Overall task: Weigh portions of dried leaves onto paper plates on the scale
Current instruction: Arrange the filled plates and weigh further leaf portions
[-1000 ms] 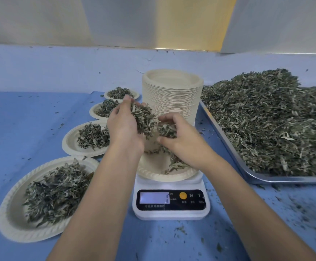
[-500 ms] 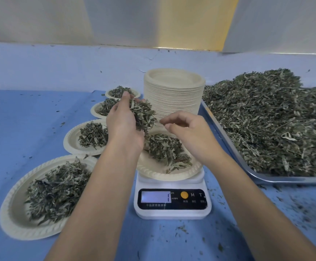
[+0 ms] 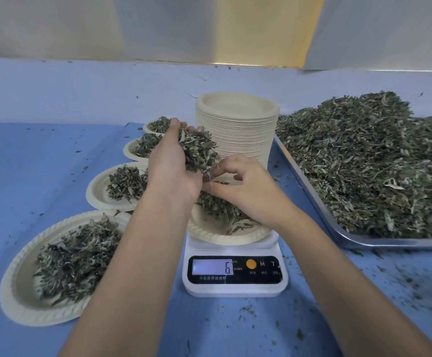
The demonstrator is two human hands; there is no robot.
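Dried leaves [image 3: 199, 150] are gripped in the curled left hand [image 3: 169, 166] above the plate [image 3: 209, 235] on the scale [image 3: 235, 289], at the middle of the worktop [image 3: 42, 163]. A few are pinched by the right hand [image 3: 245, 186]. Four filled plates [image 3: 6, 300] are set toward the left edge; the fifth portion is judged incomplete.

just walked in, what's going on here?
A person is portioning leaves. The left hand holds a clump of dried leaves above the paper plate on the scale, and the right hand pinches at its underside. Some leaves lie on that plate; the display reads 6. Four filled plates sit to the left, a plate stack behind, a heaped tray to the right.
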